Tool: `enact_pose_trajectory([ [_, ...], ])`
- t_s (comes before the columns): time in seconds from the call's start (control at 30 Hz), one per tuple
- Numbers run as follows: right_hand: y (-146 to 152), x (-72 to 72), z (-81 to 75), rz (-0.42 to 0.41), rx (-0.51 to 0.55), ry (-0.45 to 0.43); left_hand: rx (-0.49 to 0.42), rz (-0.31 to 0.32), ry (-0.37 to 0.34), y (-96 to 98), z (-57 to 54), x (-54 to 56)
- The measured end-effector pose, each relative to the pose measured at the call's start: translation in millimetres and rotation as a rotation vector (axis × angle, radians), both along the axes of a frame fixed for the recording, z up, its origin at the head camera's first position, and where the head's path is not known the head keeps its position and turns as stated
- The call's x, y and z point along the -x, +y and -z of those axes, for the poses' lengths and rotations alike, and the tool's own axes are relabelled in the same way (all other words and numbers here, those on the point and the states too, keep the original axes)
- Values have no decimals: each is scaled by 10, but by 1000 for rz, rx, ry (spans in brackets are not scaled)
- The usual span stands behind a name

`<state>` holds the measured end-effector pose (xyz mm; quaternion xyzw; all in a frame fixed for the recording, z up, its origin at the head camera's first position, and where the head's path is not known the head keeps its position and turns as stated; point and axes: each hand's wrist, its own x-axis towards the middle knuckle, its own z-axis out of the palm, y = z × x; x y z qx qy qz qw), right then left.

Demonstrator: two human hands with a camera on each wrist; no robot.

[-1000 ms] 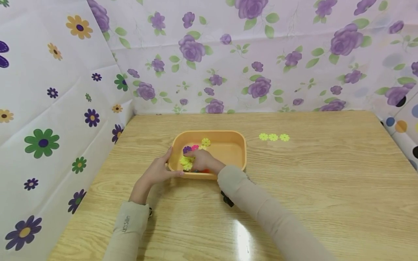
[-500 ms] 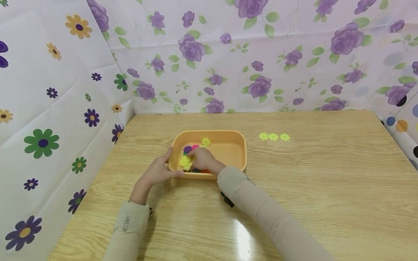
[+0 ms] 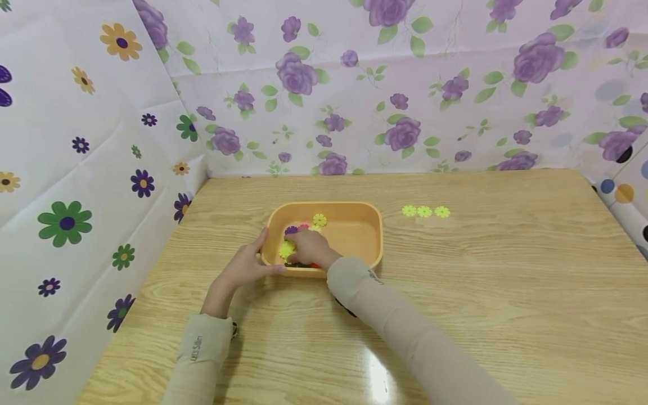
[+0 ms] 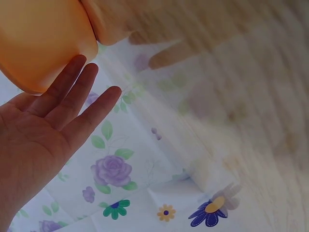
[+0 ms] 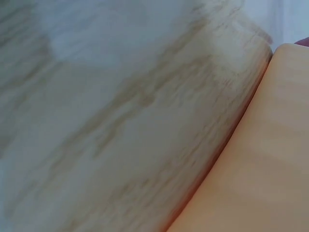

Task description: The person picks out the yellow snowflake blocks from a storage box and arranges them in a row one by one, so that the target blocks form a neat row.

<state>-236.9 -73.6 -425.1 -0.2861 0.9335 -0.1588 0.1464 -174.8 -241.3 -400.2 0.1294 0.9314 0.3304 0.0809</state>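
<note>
An orange plastic tub (image 3: 356, 236) stands on the table with small flower-shaped plastic pieces in its left part. My left hand (image 3: 245, 265) rests on the tub's left front corner, its thumb along the front rim. In the left wrist view the fingers (image 4: 79, 89) are nearly straight, against or close to the outer wall. My right hand (image 3: 310, 247) reaches inside, thumb and forefinger apart around yellow flower pieces (image 3: 286, 249). A purple piece (image 3: 291, 230) and a pink one (image 3: 303, 227) lie just beyond it. Its palm hides other pieces. The right wrist view misses this hand's fingers.
Three yellow flower pieces (image 3: 424, 211) lie in a row on the wooden table (image 3: 506, 281), right of the tub. A flower-print sheet (image 3: 349, 112) hangs along the table's back edge, and another (image 3: 101, 185) along its left side.
My right hand has shifted slightly left within the tub, over the yellow pieces, and covers more of them. The left hand and the three pieces on the table stay put.
</note>
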Motion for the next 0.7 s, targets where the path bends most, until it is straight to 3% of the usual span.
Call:
enact_pose_trajectory([
  [0.1, -19, 23, 26, 23, 13, 6, -4, -7, -5, 6, 7, 6],
  [0.33, -3, 62, 47, 108, 159, -66, -4, -8, -4, 12, -13, 6],
  [0.7, 37, 19, 20, 182, 328, -158, -4, -6, -7, 0, 8, 0],
])
